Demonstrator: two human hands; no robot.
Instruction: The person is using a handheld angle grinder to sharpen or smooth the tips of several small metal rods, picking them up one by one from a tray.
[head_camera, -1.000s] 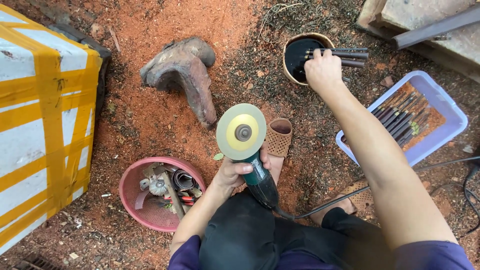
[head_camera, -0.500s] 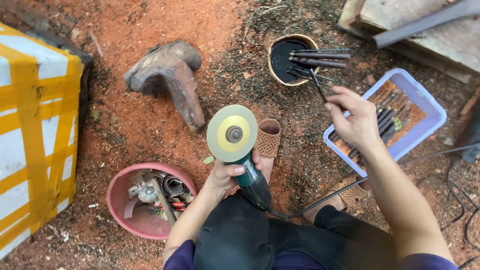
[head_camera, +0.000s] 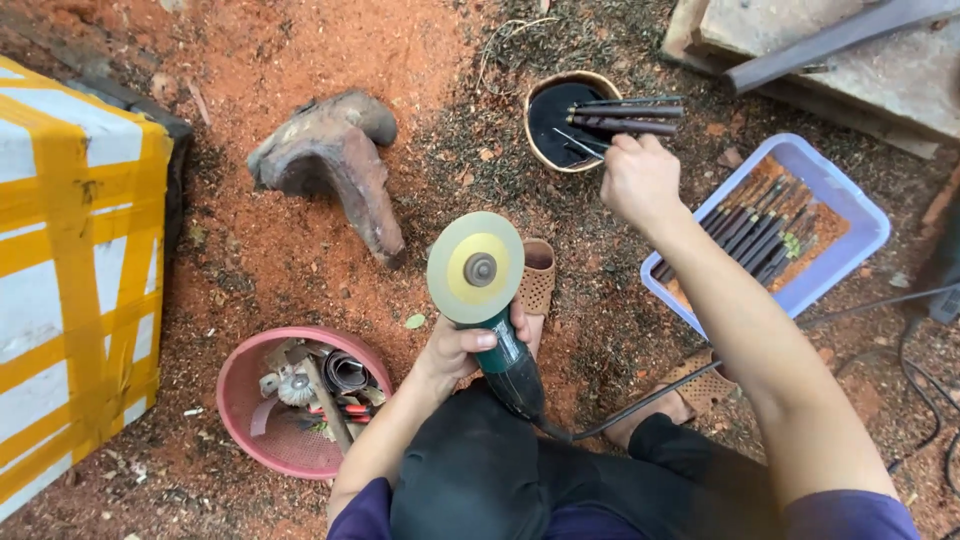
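Two containers of dark sticks tell how far the work seems to have gone, though the rest of the ground comes first, reading from the left. Far out to the left of the left hand stands a white box banded with yellow tape (head_camera: 70, 270); nearer, below and left of that hand, a pink basin (head_camera: 300, 400) holds odd tools and a coil of dark strip, and up and left of it a curved lump of wood (head_camera: 335, 165) lies on the red sawdust. The left hand (head_camera: 465, 345) is clamped around the green body of an angle grinder (head_camera: 495, 320), its yellowish disc facing up just above the fingers and close beside a brown perforated sandal (head_camera: 537, 275). The right hand (head_camera: 640, 180) is closed on a thin dark stick (head_camera: 580, 145), its tip over a round bowl of black liquid (head_camera: 560, 120) just up and left of the hand, where several dark sticks already rest across the rim. Below and right of that hand, a lilac plastic tray (head_camera: 850, 200) holds a good many more dark sticks on sawdust. Judging by this, a few sticks have reached the bowl while most wait in the tray, so the job looks early or midway. I cannot tell whether the disc is spinning.
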